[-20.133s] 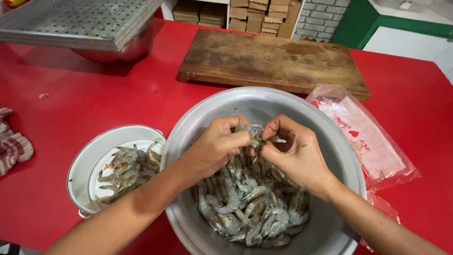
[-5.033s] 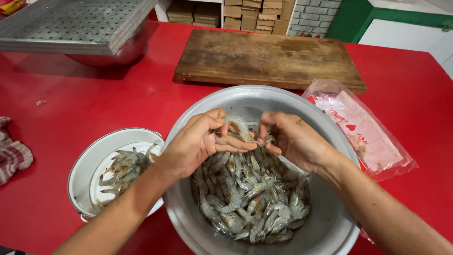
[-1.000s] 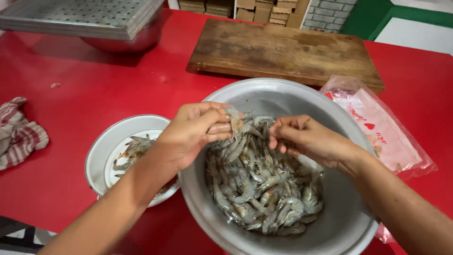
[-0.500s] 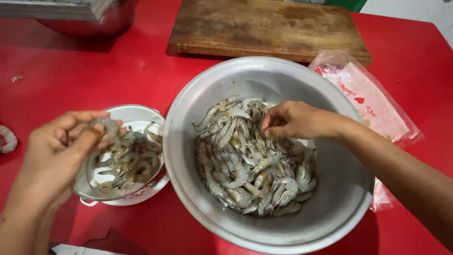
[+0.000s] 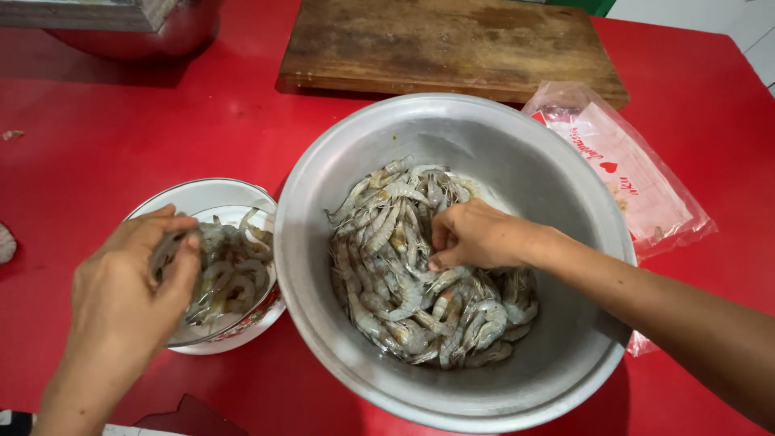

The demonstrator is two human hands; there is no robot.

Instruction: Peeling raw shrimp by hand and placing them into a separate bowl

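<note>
Splitting apart since a second ago, the left hand [image 5: 133,282] now carries one shrimp [image 5: 165,250] over the small bowl [image 5: 202,194], grip closed on it; right hand [image 5: 476,234] pinches into the big bowl's [image 5: 565,186] shrimp pile [image 5: 404,307].

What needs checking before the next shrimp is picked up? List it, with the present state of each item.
1. Left hand over the small white bowl: ok, it is above the shrimp lying there.
2. Left hand empty: cannot tell; its fingers curl around what looks like a shrimp.
3. Right hand in the large metal bowl: ok, it rests on the pile of raw shrimp.
4. Right hand has a shrimp gripped: cannot tell, the fingertips are buried in the pile.
5. Room in the small white bowl: ok, part of its inside is bare.
6. Both bowls flat on the red table: ok.
</note>
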